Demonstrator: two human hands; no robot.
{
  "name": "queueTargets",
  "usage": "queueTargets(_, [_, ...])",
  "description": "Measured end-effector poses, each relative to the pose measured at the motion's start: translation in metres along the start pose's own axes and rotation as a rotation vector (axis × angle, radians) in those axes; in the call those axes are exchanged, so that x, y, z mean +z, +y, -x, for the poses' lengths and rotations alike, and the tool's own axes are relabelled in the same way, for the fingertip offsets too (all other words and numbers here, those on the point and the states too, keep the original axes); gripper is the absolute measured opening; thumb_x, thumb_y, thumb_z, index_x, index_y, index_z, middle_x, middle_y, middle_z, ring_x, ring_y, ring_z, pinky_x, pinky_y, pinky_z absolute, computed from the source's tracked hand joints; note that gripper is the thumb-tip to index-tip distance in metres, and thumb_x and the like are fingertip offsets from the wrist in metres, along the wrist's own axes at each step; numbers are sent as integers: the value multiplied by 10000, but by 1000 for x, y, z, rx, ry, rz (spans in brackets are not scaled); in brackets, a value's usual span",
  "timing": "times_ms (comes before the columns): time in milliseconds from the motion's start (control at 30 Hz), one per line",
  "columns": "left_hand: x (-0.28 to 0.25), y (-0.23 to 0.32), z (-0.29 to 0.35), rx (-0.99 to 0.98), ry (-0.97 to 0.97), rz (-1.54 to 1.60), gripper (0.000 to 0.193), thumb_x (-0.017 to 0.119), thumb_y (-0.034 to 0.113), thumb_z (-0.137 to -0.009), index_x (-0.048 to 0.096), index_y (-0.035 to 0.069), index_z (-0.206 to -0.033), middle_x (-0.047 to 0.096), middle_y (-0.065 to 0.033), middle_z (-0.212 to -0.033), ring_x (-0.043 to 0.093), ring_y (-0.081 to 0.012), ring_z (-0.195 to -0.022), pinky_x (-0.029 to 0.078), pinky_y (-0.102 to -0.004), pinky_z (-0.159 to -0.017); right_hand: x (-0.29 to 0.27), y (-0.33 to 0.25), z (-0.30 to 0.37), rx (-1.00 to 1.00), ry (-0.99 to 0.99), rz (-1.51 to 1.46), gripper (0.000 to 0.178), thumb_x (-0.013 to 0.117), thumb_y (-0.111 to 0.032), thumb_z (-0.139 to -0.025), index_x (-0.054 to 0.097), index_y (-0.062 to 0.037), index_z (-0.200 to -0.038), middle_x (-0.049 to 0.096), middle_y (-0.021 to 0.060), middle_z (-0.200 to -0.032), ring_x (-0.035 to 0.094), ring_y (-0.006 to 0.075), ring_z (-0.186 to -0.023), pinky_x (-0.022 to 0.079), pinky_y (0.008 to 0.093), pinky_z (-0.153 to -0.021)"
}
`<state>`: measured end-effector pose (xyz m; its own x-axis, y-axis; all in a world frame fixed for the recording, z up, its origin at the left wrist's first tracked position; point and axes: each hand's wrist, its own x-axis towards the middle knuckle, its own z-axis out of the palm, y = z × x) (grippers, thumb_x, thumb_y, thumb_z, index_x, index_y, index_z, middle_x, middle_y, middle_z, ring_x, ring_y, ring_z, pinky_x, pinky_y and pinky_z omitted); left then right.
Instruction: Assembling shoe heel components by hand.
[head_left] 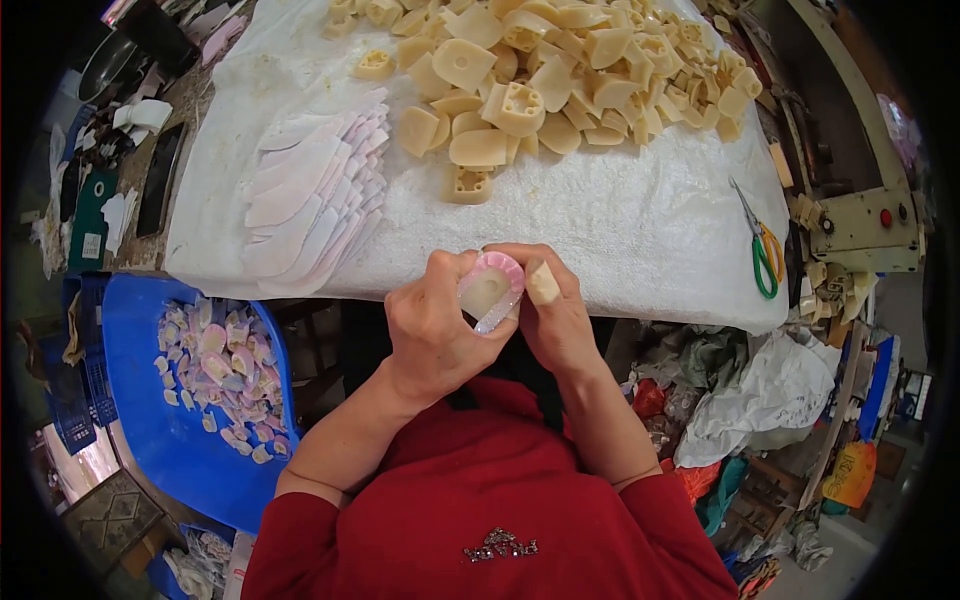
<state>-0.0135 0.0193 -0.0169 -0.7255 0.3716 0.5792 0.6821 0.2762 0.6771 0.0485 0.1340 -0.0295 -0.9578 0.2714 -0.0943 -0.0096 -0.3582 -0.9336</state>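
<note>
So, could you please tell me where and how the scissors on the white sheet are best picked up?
Probably by the green and orange handles, using the right hand once free, from the near side of the white sheet: the scissors lie with their handle loops toward that edge and their blades pointing away.

Far side of the pink-rimmed piece (pixel 489 288) hidden from me, fingertips of left hand (pixel 428 318) mostly out of sight, cream pile (pixel 552 82) cut off up top, red shirt (pixel 490 460) cut below, its ornament (pixel 500 545) too small to make out
</note>
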Motion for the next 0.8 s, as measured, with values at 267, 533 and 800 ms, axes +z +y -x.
queueTargets(267, [1, -2, 2, 13, 31, -57, 427, 804, 137, -596, 512, 12, -882, 580, -109, -641, 606, -263, -519, 482, -324, -465, 13, 6, -6, -459, 115, 567, 264, 479, -207, -951, 551, -56, -1155, 589, 40, -888, 531, 56, -649, 430, 196, -519])
queueTargets(533, [-32, -15, 2, -21, 85, -67, 442, 811, 123, -595, 538, 11, -925, 608, -116, -693, 624, -270, -569, 501, -323, -504, 10, -13, -25, -159, -124, 261, 448, 377, -400, -984, 515, -35, -1205, 580, 38, -845, 531, 104, -728, 446, 237, -648])
queueTargets(800, [-152, -83, 50, -456, 269, -497, 445, 711, 70, -717, 546, 30, -1128, 561, -88, -1016, 547, -197, -875, 447, -290, -762, 51, -43, -82, -517, -176, 766, 248, 592, -54, -838, 591, -39, -1085, 568, 83, -859, 533, 225, -797, 448, 322, -730])
